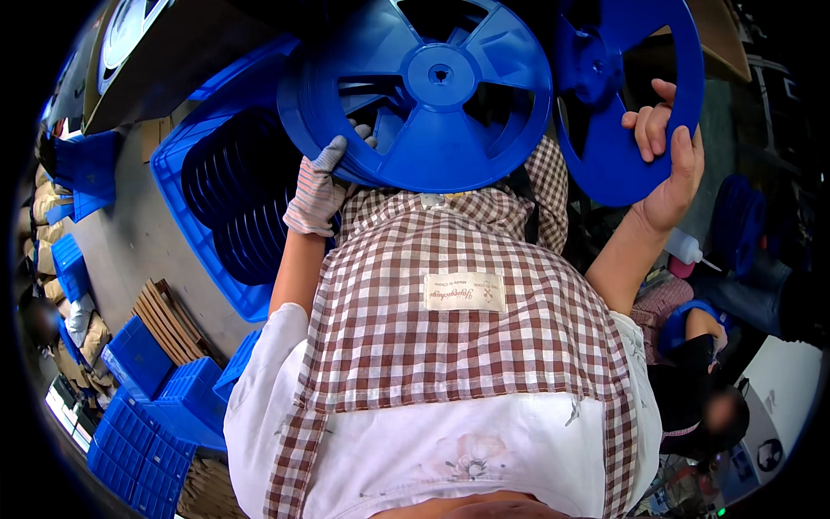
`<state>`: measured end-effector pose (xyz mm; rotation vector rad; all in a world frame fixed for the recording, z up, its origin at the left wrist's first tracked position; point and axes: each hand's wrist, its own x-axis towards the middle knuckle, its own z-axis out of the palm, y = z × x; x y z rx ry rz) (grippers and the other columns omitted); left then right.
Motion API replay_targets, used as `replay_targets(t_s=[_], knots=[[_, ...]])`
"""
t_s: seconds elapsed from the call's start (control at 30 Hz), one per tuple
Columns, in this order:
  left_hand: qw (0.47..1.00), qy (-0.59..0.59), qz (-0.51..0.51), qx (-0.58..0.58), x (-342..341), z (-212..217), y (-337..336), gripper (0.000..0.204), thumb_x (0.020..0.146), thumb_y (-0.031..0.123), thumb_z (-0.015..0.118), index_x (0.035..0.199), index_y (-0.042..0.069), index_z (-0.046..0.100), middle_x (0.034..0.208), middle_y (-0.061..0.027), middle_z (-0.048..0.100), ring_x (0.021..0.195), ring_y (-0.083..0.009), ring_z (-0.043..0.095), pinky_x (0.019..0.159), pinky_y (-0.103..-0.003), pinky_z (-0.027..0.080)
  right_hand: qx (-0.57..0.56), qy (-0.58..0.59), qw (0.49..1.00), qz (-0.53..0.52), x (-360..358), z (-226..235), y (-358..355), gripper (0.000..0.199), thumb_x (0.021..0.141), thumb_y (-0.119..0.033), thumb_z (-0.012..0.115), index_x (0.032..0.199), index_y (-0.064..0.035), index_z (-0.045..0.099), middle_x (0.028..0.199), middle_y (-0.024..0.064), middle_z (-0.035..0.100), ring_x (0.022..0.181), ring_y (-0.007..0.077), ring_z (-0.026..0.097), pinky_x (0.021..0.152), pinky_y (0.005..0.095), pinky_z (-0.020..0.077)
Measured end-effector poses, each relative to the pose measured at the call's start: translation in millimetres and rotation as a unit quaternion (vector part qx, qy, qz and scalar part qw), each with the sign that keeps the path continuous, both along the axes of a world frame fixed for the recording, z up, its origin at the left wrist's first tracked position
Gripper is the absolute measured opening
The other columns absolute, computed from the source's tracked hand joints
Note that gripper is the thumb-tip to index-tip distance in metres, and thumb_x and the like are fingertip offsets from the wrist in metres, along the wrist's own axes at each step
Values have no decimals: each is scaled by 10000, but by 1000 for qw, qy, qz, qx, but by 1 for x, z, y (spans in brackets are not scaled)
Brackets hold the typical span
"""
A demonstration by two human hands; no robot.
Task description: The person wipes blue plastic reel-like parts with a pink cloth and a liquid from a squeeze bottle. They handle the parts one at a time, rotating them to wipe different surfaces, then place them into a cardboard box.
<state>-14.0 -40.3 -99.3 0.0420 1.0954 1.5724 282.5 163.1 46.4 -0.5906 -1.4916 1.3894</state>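
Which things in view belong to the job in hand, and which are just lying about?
Job in hand:
blue reel, gripped at its edge by the gloved left hand
blue disc with cut-outs, held at its rim by the bare right hand

Apparently lying about:
brown boards
stacked blue crates
white bottle
blue tray of black discs (untouched; role unclear)

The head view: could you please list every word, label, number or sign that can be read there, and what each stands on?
Cream label on the checked apron: script and smaller print, wording not copied here.
Central blue reel and right blue reel: no text I can make out.
Tan sacks at the far left: any print is too small and blurred to read.
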Motion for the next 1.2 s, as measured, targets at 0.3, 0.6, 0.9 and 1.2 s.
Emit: replay_targets(t_s=[0.3, 0.6, 0.9, 1.2], knots=[[1000, -1, 8, 8, 5, 8, 0, 528, 851, 179, 705, 1273, -17, 455, 1202, -229, 576, 1106, -350, 599, 943, -502, 513, -32, -30, 997, 63, -25, -12, -2, 331, 929, -132, 548, 1200, 58, 551, 722, -28, 473, 616, 36, 429, 722, 221, 450], [999, -26, 13, 16, 5, 2, -2, 489, 857, 181, 704, 1246, -9, 477, 1203, -217, 580, 1113, -348, 595, 946, -500, 512, -69, -133, 986, 77, -51, -22, -14, 336, 860, -124, 669, 1164, -10, 583, 772, -50, 519, 725, 22, 483, 687, 177, 389], [1000, -4, -4, 24, 7, 1, -1, 606, 836, 252, 731, 1281, -44, 445, 1235, -244, 561, 1152, -362, 569, 961, -500, 500, 18, -293, 951, 100, -85, -51, -26, 449, 821, -275, 729, 1135, 9, 577, 832, 91, 676, 728, 133, 647, 639, 246, 510], [999, 11, -14, 31, 12, 11, 5, 540, 848, 237, 722, 1266, -20, 496, 1149, -181, 625, 1048, -295, 634, 883, -430, 556, 108, -358, 911, 172, -132, -99, -58, 610, 774, -337, 738, 1165, 53, 480, 943, 264, 649, 862, 368, 669, 757, 410, 535]])
